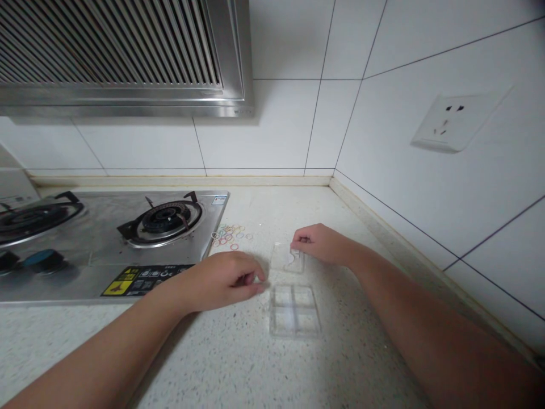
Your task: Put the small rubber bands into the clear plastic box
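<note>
While the left hand (230, 278) is just left of the clear divided box (293, 311), its fingers are curled, thumb and forefinger tips slightly parted, nothing visible between them. Right hand (320, 243) is at the far right corner of the clear flat panel (281, 258), fingers bunched close together, tips at the plastic; can't tell if they grip it or only touch. Panel sits just beyond the box, narrow gap between. Pale curved mark on it, too faint to ID. Box is on the speckled counter (238, 363), 4 compartments, 2 x 2. Small coloured rings (229, 237) are scattered loose left of the panel, some overlapping, up by the right edge of the steel stove (100, 227). 2 burners in view there, hood (232, 57) above. Socket (451, 122) on the right-hand tiled wall
</note>
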`<state>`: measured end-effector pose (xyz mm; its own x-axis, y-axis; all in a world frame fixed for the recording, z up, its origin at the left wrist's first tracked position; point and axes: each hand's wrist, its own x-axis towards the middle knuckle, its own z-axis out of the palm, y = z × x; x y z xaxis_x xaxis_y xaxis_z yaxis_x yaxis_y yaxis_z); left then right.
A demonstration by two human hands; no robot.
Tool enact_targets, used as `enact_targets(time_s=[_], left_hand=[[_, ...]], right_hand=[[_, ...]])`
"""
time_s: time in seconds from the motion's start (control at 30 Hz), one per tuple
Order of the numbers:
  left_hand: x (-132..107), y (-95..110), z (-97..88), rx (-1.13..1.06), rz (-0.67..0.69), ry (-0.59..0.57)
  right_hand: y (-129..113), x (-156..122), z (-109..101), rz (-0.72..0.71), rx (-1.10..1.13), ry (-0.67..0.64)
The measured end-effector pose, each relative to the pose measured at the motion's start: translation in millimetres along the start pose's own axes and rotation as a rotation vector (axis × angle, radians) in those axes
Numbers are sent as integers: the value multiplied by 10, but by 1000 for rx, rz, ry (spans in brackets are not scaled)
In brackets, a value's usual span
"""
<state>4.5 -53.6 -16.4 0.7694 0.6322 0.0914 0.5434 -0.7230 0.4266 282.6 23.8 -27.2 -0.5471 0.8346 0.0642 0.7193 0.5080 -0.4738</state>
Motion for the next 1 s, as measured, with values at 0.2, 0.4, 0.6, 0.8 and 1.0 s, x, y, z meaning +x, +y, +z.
enact_targets(time_s=[0.2, 0.4, 0.6, 0.8, 1.0], left_hand=[[1, 48, -31, -21, 21, -36], [-9, 48, -33, 18, -16, -40], [-45, 154, -14, -38, -34, -104], [-34, 207, 86, -8, -49, -79], [-18, 212, 109, -6, -79, -60]], right_hand=[[-28, -6, -10, -31, -98, 2], [-44, 0, 0, -85, -125, -6], [-53, 22, 25, -151, -132, -24], [-48, 26, 51, -155, -157, 2], [-103, -4, 46, -121, -156, 73]])
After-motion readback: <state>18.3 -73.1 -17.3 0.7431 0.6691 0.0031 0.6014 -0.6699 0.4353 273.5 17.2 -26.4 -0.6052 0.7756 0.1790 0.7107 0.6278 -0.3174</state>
